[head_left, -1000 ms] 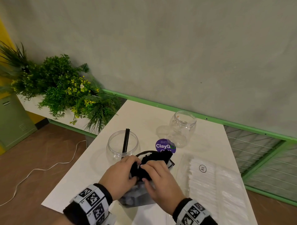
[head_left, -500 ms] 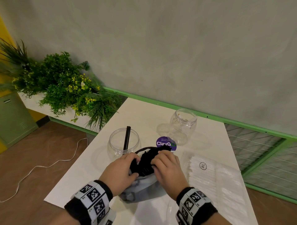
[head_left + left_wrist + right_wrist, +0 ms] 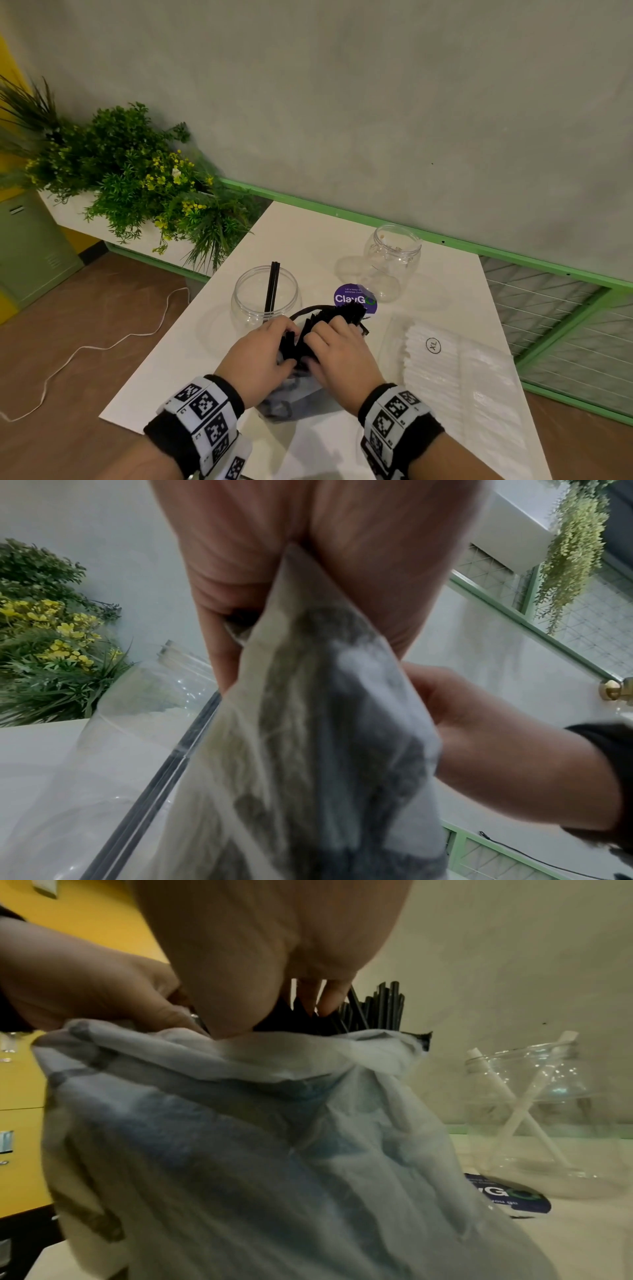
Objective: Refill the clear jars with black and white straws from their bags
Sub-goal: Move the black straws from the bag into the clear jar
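Two clear jars stand on the white counter [image 3: 191,359]. The wide jar [image 3: 265,298], just beyond the left hand [image 3: 260,356], holds two black straws [image 3: 273,287] leaning upright against its rim. The narrower jar [image 3: 392,262] stands further back and to the right of the wide jar; the right wrist view shows two white straws [image 3: 514,1110] crossed inside it.

Just in front of the wide jar, a thin translucent bag [image 3: 291,397] is held up off the counter between both hands. It is crumpled and greyish, and a bundle of black straws [image 3: 337,317] sticks out of its open mouth, their ends fanned unevenly. The left hand's grip is closed on the bag's left edge, fingers curled round plastic and straws. The right hand [image 3: 337,358] pinches into the straw bundle at the bag's mouth.

To the right of the wide jar, past the hands, a flat clear bag of white straws [image 3: 455,373] marked "XL" lies on the counter. A round purple sticker [image 3: 354,298] lies between the two jars.
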A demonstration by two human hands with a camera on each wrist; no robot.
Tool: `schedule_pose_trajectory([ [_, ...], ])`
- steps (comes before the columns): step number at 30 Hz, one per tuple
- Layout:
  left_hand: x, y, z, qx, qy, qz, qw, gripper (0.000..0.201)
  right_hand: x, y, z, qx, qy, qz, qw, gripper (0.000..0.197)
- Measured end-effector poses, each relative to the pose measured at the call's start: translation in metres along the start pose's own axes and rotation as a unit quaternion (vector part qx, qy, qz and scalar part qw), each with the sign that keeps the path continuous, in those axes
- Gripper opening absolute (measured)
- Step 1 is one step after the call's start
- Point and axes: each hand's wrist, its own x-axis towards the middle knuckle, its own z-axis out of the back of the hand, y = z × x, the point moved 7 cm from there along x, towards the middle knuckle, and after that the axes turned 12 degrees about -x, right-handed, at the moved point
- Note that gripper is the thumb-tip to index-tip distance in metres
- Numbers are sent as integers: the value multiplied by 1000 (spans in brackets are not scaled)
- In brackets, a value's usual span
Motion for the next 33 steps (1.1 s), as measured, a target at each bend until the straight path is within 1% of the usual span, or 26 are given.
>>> schedule_pose_trajectory([
  [3, -1, 2, 2, 6, -6, 5, 1000, 34, 1, -16, 4, 91, -31, -12, 995, 15],
  [5, -1, 4, 3, 9, -9, 9, 1000, 32, -2, -31, 11, 151, -62, -51, 985, 15],
  [7, -1, 4, 4, 14, -10, 11, 1000, 30, -7, -46, 22, 177, -97, -103, 974, 20],
  [9, -1, 4, 3, 12, -11, 9, 1000, 29, -11, -54, 28, 164, -115, -123, 972, 28],
  [11, -1, 3, 2, 11, -11, 7, 1000, 28, -13, -55, 28, 143, -116, -118, 976, 32],
  [15, 0, 4, 2, 11, -10, 4, 1000, 27, -17, -59, 26, 99, -127, -125, 979, 16],
  [16, 0, 4, 2, 10, -9, 4, 1000, 27, -19, -59, 25, 99, -125, -127, 979, 16],
  [18, -1, 4, 2, 10, -9, 3, 1000, 27, -22, -58, 22, 103, -115, -116, 981, 24],
  [20, -1, 4, 2, 9, -10, 2, 1000, 28, -24, -53, 20, 95, -108, -82, 986, 32],
  [22, -1, 4, 2, 7, -11, 2, 1000, 28, -26, -51, 14, 87, -102, -53, 990, 31],
  [24, -2, 4, 3, 4, -12, 3, 1000, 27, -31, -54, 7, 96, -92, -53, 990, 30],
  [28, -2, 4, 4, 1, -16, 5, 1000, 25, -37, -55, 5, 101, -74, -52, 991, 36],
  [30, -2, 3, 3, 2, -17, 6, 1000, 25, -35, -53, 5, 109, -56, -73, 990, 42],
  [31, -2, 2, 3, 2, -18, 5, 1000, 25, -31, -53, 3, 125, -45, -99, 986, 44],
  [33, -1, 1, 2, 2, -18, 2, 1000, 26, -22, -55, -1, 176, -37, -173, 968, 41],
])
